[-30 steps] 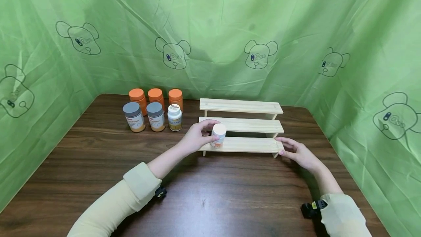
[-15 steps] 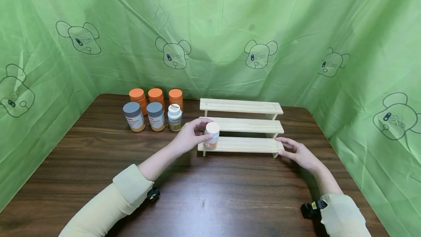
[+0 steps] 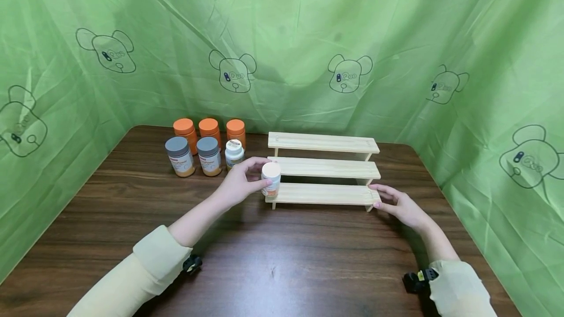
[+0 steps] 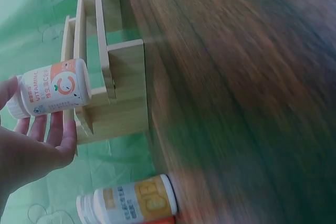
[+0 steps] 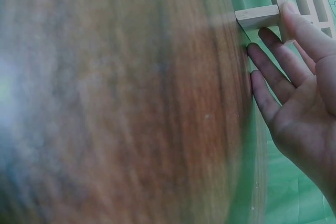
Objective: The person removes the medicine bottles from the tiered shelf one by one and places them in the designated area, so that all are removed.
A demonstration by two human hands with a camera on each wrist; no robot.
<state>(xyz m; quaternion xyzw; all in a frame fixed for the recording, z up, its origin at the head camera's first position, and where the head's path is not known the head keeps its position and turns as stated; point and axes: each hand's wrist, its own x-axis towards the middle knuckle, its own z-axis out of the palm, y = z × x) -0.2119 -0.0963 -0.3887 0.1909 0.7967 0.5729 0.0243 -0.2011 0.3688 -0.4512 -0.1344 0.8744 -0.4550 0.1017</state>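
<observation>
My left hand grips a white vitamin C bottle between thumb and fingers. In the head view the bottle overlaps the left end of the lowest board of a wooden three-tier rack. The left wrist view shows the bottle's orange-and-white label and a gap between its base and that board. At the rack's right end, my right hand holds the lowest board's corner, thumb at the front edge and index finger at the back. Its other fingers stay extended below the board in the right wrist view.
Left of the rack stand two grey-capped jars, three orange jars behind, and a white bottle with a gold label, partly behind my left hand. A green curtain encloses the brown wooden table.
My left hand has moved left with the vitamin C bottle, from over the lowest board to its left end. My right hand has stayed at the rack's right end.
</observation>
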